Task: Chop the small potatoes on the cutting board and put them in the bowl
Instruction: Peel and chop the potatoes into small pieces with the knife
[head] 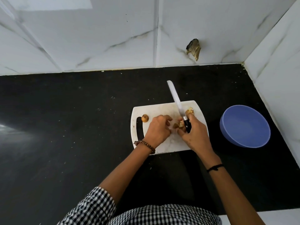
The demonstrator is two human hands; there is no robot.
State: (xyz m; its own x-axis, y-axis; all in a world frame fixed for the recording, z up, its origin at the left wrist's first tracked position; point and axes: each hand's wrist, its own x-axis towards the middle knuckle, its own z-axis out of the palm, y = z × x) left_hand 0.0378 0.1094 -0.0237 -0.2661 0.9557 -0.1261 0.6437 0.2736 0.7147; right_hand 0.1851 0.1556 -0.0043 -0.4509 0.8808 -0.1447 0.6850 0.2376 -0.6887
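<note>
Right grip [194, 135] round knife [176, 99], blue bowl [245, 127] beside board [162, 109] — chipped tile [193, 48] behind

Probably a home kitchen: black countertop [65, 127], marble-look wall tiles [97, 38].

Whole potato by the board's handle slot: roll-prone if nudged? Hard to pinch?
Likely rolls: the whole potato looks rounded and sits free on the flat cutting board. Probably light and firm: it is small, uncut and holding its shape. The skin looks matte, so it is likely not slippery.
</note>
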